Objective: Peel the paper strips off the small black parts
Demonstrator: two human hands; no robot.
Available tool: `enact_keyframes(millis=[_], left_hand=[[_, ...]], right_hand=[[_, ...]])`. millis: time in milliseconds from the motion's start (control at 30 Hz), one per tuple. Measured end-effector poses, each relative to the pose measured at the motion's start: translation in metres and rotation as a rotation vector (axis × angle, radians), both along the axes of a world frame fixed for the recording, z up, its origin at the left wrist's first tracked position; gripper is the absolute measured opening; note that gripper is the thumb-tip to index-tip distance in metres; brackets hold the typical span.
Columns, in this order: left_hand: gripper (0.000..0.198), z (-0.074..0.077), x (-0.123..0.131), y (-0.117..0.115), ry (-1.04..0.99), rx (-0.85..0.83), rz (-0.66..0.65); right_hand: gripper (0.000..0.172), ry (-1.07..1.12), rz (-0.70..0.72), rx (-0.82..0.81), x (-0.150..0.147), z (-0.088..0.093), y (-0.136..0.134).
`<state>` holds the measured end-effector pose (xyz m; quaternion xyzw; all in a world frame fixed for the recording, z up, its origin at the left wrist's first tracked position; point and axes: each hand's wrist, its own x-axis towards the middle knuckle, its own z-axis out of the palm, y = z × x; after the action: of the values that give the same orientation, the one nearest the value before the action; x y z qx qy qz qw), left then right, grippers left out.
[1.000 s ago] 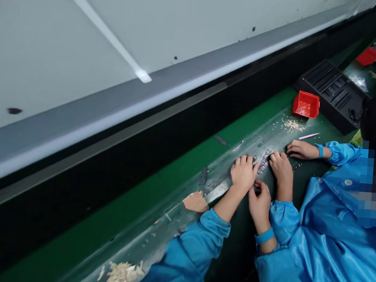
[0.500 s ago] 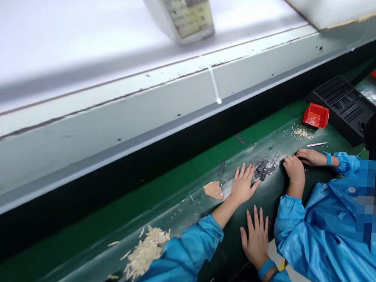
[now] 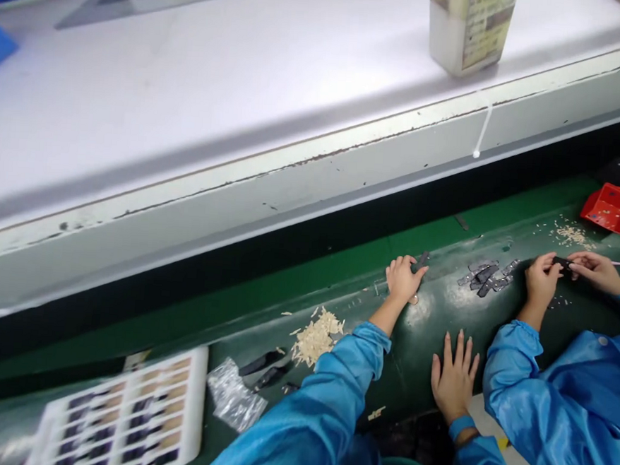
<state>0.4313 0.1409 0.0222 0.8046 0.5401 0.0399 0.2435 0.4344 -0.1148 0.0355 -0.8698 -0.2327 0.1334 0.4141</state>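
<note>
My left hand (image 3: pixel 404 278) is over the green work surface, its fingers curled down and closed around something I cannot make out. A small dark strip (image 3: pixel 422 259) shows at its fingertips, and an orange-tan piece (image 3: pixel 414 299) peeks out by the palm. My right hand (image 3: pixel 454 381) lies flat near the front edge, fingers spread, holding nothing. A pile of dark flat pieces (image 3: pixel 484 276) is to the right of my left hand. Nearer my left sleeve lies a heap of pale slivers (image 3: pixel 316 338).
A co-worker's hands (image 3: pixel 543 281) hold a dark piece at the right, near a red bin (image 3: pixel 614 210). A white tray (image 3: pixel 197 395) with dark and tan pieces and a clear plastic bag (image 3: pixel 235 397) are lower left. A white shelf (image 3: pixel 315 155) runs above.
The view has swung left, bringing the tray and bag into sight. My left hand has gone from spread to curled, over the tan piece and beside the dark strip. The co-worker's hands now hold a dark piece.
</note>
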Motion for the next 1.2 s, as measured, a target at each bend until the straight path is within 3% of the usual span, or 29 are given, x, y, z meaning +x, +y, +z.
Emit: enact_keyframes(millis=[167,267,367,500,633,767,1000,1200], left_hand=[[0.021,-0.001,-0.001,0.003,-0.147,-0.106,-0.035],[0.026,0.008,-0.007,-0.001,-0.287,-0.213,-0.008],[0.038,0.026,-0.014,-0.013,-0.465,-0.359,0.034],[0.050,0.060,-0.018,-0.035,-0.679,-0.502,0.078],[0.045,0.092,-0.017,-0.046,-0.815,-0.531,0.129],[0.034,0.112,-0.015,-0.046,-0.886,-0.503,0.129],[0.026,0.132,-0.015,-0.042,-0.899,-0.493,0.096],[0.031,0.137,-0.012,-0.041,-0.968,-0.633,0.150]], right_hand=[[0.054,0.015,0.036,-0.022,0.001,0.001,0.003],[0.052,0.037,0.043,-0.034,0.001,0.000,0.004],[0.050,0.057,0.049,-0.053,0.001,-0.004,0.002],[0.048,0.063,0.065,-0.084,0.001,-0.011,0.000],[0.050,0.060,0.081,-0.104,0.000,-0.016,0.000],[0.050,0.051,0.094,-0.111,-0.001,-0.018,0.001],[0.052,0.033,0.099,-0.120,-0.002,-0.021,0.000],[0.052,0.027,0.084,-0.126,-0.004,-0.023,-0.001]])
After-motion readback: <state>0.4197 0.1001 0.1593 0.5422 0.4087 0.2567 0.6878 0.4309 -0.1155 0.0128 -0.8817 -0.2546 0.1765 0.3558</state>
